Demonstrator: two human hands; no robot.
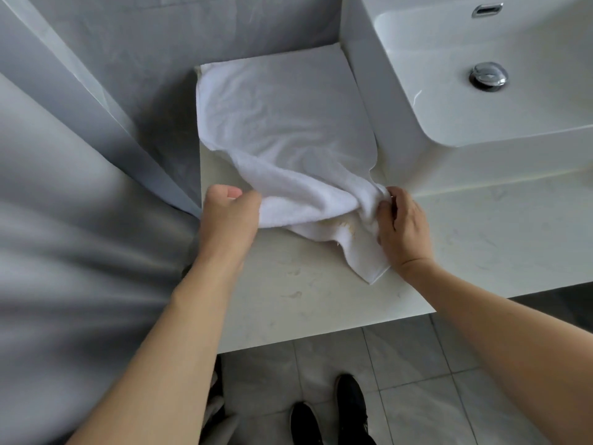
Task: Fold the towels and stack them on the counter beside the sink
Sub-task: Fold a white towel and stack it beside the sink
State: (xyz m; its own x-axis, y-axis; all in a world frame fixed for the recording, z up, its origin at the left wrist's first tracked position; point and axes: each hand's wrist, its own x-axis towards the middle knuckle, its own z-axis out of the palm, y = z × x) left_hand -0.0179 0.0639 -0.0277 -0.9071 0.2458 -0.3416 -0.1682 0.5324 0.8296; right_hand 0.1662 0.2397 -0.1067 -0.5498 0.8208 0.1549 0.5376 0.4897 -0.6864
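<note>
Bare forearms reach in from the bottom of the view, over a grey tiled floor (pixel 417 364) where two black shoes (pixel 333 409) stand just below the near edge of the surface (pixel 305 303); the surface itself is pale stone with faint brownish marks, running from the grey wall (pixel 154 59) at its left edge to the white sink (pixel 481 107) standing on its right part, with a strip of it passing in front of the sink.

Between wall and sink lies a white towel (pixel 282 123); its far part is spread flat toward the far left corner of the surface, touching the sink's side wall, while its near part is bunched and lifted into a thick twisted fold; one loose corner of it trails down toward the near edge, and a yellowish stain shows on the cloth near the right hand.

At the left edge of the surface the left hand (pixel 227 216) grips the bunched towel, fingers curled round the cloth; the right hand (pixel 401 226), just in front of the sink's near left corner, holds the other end of the bunch, its fingers (pixel 385 210) pinching into the folds.

In the sink sit a chrome drain plug (pixel 488 76) and a small chrome overflow (pixel 487 9).
</note>
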